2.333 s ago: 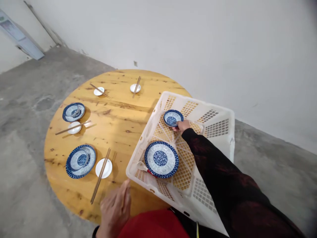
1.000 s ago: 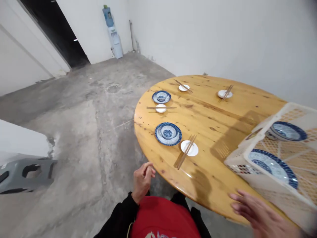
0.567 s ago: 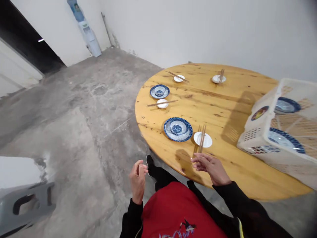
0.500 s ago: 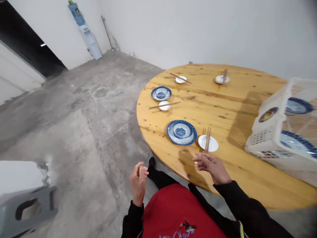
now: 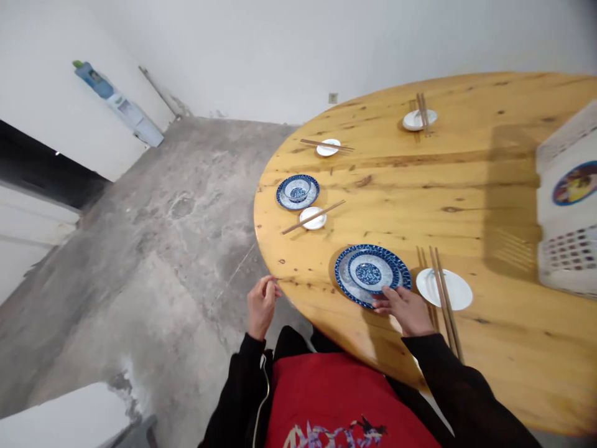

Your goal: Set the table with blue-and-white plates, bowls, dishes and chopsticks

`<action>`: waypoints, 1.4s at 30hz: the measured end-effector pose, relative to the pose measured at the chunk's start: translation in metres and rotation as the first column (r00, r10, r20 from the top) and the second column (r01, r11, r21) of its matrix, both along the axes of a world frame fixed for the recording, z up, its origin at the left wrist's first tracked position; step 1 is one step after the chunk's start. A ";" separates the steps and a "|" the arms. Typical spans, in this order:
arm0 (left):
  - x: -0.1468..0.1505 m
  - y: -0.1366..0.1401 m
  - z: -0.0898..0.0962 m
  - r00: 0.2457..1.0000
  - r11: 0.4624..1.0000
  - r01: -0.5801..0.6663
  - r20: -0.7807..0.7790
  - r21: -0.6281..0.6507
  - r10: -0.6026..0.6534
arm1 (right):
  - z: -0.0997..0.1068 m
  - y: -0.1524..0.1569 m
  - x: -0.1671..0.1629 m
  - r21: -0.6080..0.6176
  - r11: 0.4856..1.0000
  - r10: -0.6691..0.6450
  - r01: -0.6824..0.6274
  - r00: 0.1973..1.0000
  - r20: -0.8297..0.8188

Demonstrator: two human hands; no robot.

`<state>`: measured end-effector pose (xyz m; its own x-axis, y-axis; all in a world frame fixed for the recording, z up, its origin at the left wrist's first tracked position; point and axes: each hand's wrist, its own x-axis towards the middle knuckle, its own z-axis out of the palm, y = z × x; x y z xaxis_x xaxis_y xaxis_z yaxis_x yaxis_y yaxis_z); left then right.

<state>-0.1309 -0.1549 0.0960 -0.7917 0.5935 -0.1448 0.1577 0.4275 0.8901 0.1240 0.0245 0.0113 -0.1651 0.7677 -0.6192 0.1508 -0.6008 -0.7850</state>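
My right hand (image 5: 403,308) is at the near right rim of a blue-and-white bowl (image 5: 370,270), thumb and fingers closed on it. That bowl sits off-centre over a blue-rimmed plate (image 5: 344,283), tilted or slightly raised; I cannot tell which. Just right of the hand, a pair of chopsticks (image 5: 443,292) lies across a small white dish (image 5: 461,291). My left hand (image 5: 262,305) hovers by the table's left edge, its fingers curled together with nothing visible in them.
The round wooden table (image 5: 373,211) also bears another plate (image 5: 282,194) with a bowl (image 5: 297,188), and more white dishes (image 5: 329,147) with chopsticks. A white plastic crate (image 5: 569,218) stands at the right. A water dispenser (image 5: 133,118) is by the far wall.
My right hand has moved from in front of the chopsticks to the bowl and taken its rim. The bowl has shifted on the plate. The view has turned right, and my left hand stays curled.
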 end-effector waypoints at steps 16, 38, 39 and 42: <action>-0.186 0.284 -0.043 0.947 0.965 0.231 0.256 -0.126 -0.193 | -0.007 -0.020 -0.047 0.066 0.910 -0.415 0.410 0.901 0.125; -0.116 0.282 -0.001 0.747 0.743 0.665 0.040 -0.074 -0.664 | 0.011 -0.007 -0.060 -0.039 0.813 -0.580 0.580 0.814 0.013; -0.097 0.273 0.001 0.695 0.690 0.719 0.072 -0.081 -0.715 | 0.011 -0.008 -0.058 -0.042 0.816 -0.577 0.577 0.817 0.003; -0.044 0.248 -0.002 0.547 0.542 0.836 0.191 -0.083 -0.815 | 0.013 -0.010 -0.052 -0.054 0.807 -0.591 0.589 0.806 -0.032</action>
<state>-0.1746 0.0932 0.0944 0.0683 0.9373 -0.3418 0.4122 0.2855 0.8652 0.0718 0.0149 0.0248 0.2832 0.7014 -0.6541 -0.2772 -0.5930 -0.7560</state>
